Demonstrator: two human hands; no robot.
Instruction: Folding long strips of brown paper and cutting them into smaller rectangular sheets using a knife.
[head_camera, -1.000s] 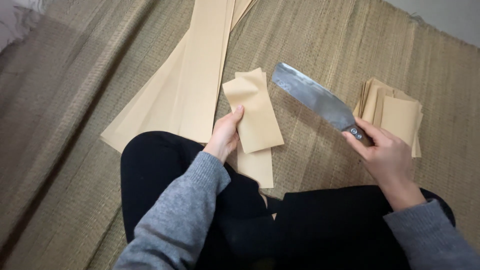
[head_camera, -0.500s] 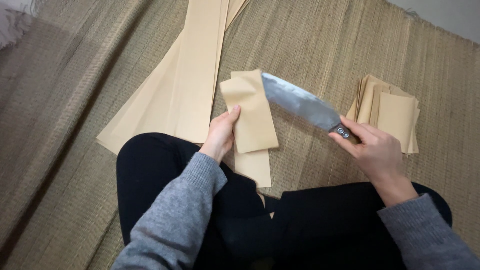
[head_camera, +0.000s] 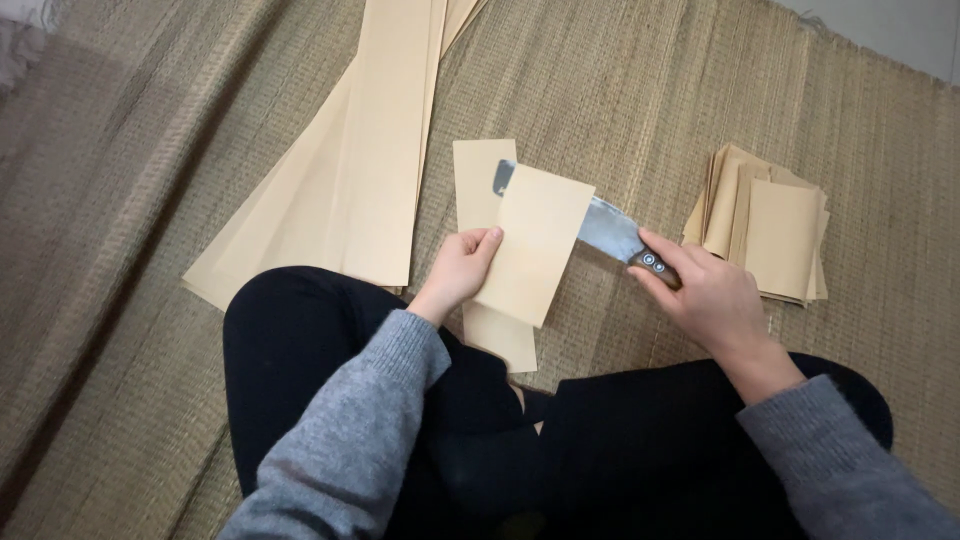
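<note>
1. My left hand (head_camera: 458, 272) has its grip closed on the left edge of a folded tan paper sheet (head_camera: 533, 243), thumb on top near the upper corner, fingers hidden beneath it.
2. The sheet sits lifted and tilted, its upper flap lying over the blade of the cleaver (head_camera: 606, 226).
3. My right hand (head_camera: 705, 295) grips the cleaver's dark handle tightly; 2 pale rivets show just beyond my thumb.
4. The blade runs leftward from that hand and slips under the flap, with its far corner poking out at the sheet's upper left edge.
5. A lower layer of tan paper shows above and below the flap, resting on the woven mat (head_camera: 150, 200) just in front of my knees.
6. To the left, long tan paper strips (head_camera: 375, 150) lie stacked on the mat, running away from me toward the top of the view, their near ends touching my left leg.
7. To the right, a stack of cut tan pieces (head_camera: 765, 230) lies on the mat, fanned unevenly, just beyond my right hand.
8. I sit cross-legged in dark trousers and grey sleeves.
</note>
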